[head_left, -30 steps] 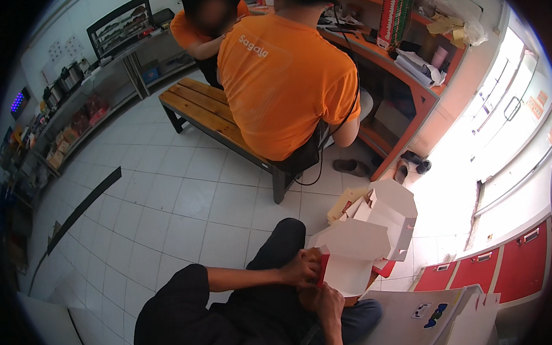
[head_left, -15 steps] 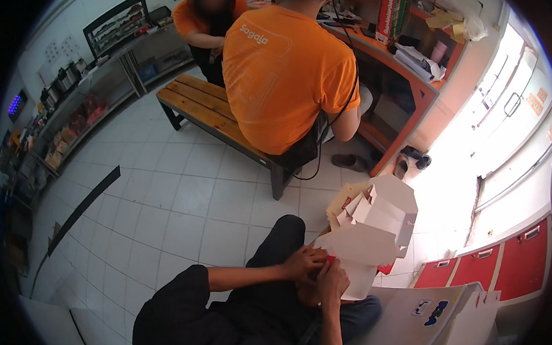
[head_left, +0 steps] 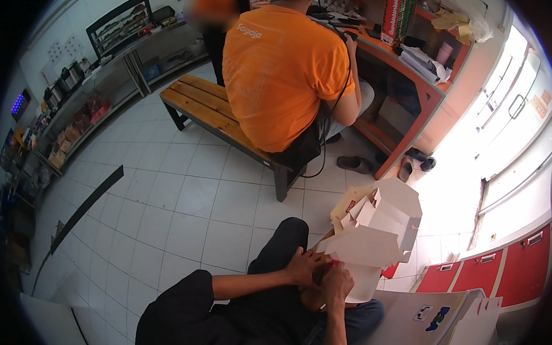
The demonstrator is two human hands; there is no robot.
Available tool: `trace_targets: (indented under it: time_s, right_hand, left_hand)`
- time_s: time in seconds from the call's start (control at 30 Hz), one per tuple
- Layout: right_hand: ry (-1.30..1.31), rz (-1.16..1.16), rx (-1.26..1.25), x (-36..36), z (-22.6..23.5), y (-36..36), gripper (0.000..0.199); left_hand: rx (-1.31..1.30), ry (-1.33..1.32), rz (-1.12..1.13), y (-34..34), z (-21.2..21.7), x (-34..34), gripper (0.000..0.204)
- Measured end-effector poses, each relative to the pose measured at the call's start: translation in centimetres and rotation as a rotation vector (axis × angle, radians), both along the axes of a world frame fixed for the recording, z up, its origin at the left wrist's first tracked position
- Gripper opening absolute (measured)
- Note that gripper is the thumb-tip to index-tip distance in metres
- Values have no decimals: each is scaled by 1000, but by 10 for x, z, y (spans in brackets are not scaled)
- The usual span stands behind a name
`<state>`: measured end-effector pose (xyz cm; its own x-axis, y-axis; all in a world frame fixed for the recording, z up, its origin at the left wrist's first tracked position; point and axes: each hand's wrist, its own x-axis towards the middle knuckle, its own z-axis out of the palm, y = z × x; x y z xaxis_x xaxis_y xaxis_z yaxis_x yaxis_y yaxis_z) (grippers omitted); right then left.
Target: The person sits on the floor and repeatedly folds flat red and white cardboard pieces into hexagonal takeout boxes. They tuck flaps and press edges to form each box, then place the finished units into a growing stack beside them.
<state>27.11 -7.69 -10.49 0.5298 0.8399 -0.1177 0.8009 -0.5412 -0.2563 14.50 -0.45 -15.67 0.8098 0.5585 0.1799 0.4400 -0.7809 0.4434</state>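
In front of my knees is a white cardboard box (head_left: 360,243), its flaps up and partly folded. My left hand (head_left: 306,269) has its fingers bent at the box's near left edge. Close beside it, my right hand (head_left: 338,284) is closed on that same edge. A small bit of red (head_left: 335,258) shows between the two hands; the fingertips are partly hidden. Behind this box lies another open white box (head_left: 396,207), with a stack of pale folded cardboard (head_left: 348,205) to its left. Something brown (head_left: 312,299) shows below my hands.
A person in an orange shirt (head_left: 282,75) sits on a wooden bench (head_left: 205,100) ahead, by an orange desk (head_left: 412,101). Another person (head_left: 217,24) stands behind. A white cabinet top (head_left: 405,317) is at my right, red drawers (head_left: 479,268) beyond. Shoes (head_left: 354,165) lie on the floor.
My right hand has turned and closed more tightly near the red bit, while my left fingers have shifted slightly. The far person has straightened up. The seated person's forearm has risen.
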Motion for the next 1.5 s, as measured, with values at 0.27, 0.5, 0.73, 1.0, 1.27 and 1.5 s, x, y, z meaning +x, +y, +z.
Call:
trace_targets:
  time_s: [0.27, 0.5, 0.73, 1.0, 1.27, 1.5]
  right_hand:
    - [23, 2, 41, -7, -19, 8, 25]
    - [24, -126, 251, 21, -2, -11, 26]
    - [393, -425, 674, 103, -44, -49, 30]
    - [341, -618, 546, 40, -43, -48, 38]
    - [268, -598, 573, 32, -44, -44, 35]
    - [233, -516, 648, 30, -43, -47, 24]
  left_hand:
    - [-10, 19, -16, 1, -10, 5, 82]
    - [-183, -63, -54, 4, 2, 4, 86]
    - [-797, -536, -3, 0, -42, 12, 69]
    - [-661, -313, 492, 29, 10, 40, 30]
    - [-466, -392, 453, 32, 7, 36, 22]
    - [-389, -455, 426, 32, 5, 37, 20]
